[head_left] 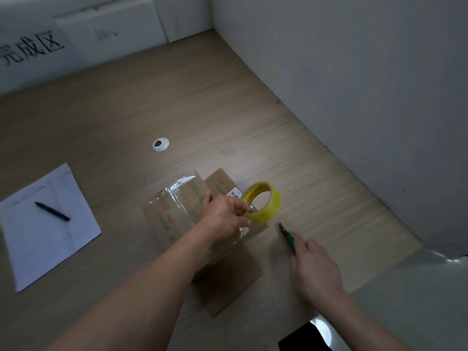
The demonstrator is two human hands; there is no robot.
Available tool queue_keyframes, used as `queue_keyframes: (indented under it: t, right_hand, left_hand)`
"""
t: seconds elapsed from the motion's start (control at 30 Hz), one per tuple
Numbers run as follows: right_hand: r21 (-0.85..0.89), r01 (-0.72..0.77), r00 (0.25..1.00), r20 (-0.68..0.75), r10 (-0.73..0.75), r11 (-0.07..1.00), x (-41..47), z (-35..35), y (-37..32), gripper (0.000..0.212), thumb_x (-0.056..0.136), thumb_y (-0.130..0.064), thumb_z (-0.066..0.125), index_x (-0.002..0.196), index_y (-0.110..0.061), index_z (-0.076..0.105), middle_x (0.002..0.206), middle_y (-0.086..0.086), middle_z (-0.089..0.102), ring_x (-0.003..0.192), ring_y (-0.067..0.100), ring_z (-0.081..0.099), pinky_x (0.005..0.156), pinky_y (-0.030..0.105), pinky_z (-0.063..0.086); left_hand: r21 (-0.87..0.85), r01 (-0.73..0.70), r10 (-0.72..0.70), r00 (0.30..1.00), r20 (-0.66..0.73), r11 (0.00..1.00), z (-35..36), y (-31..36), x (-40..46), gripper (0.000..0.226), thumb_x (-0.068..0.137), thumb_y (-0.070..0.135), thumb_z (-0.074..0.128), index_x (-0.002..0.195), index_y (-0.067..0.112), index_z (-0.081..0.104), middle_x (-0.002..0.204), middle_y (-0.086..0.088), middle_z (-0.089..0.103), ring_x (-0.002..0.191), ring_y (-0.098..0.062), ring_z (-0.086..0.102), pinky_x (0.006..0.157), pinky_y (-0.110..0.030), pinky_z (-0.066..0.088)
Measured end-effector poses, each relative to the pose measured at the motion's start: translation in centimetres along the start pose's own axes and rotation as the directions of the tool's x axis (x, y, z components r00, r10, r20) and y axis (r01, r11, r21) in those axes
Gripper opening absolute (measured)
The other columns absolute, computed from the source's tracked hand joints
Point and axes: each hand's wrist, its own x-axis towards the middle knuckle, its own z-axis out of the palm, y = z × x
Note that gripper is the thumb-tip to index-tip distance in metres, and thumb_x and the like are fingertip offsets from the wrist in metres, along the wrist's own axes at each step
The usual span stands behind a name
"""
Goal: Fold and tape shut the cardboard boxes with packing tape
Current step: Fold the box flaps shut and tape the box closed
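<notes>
Upright tape roll, left hand gripping

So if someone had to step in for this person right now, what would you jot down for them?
Left hand: pinching the yellow tape roll, held over the cardboard box.
Right hand: gripping a green-handled cutter, its tip just right of the box.
The box sits on the wooden desk; clear tape already shines across its top.
Done: flaps folded, some tape laid.
Left: probably cut the strip from the roll and press it flat. Whether all seams are sealed cannot be seen.
</notes>
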Motion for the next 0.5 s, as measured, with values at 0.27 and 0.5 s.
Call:
queue_keyframes:
  t: [0.27, 0.5]
  right_hand:
    - [0.066, 0.544, 0.700, -0.585, -0.409, 0.837, 3.0, -5.8, -2.4, 0.064, 0.076, -0.038, 0.067, 0.134, -0.016, 0.052, 0.128, 0.002, 0.054, 0.121, 0.020, 0.048, 0.098, 0.036, 0.037]
    - [-0.216, 0.632, 0.738, -0.124, -0.663, 0.744, 6.7, -6.3, -6.1, 0.059, 0.081, -0.034, 0.063, 0.137, -0.029, 0.042, 0.108, -0.005, 0.071, 0.098, 0.024, 0.066, 0.096, 0.039, 0.037]
  left_hand:
    - [0.065, 0.008, -0.006, 1.000, -0.024, 0.998, 0.5, -0.1, 0.2, 0.026, 0.073, 0.034, 0.081, 0.066, 0.046, 0.059, 0.059, 0.022, 0.059, 0.078, 0.011, 0.051, 0.118, -0.047, -0.004]
    - [0.136, -0.029, 0.038, 0.997, -0.067, 0.990, 0.6, -0.5, 0.2, 0.033, 0.068, 0.034, 0.080, 0.053, 0.037, 0.050, 0.054, 0.023, 0.055, 0.075, 0.001, 0.052, 0.115, -0.049, 0.007]
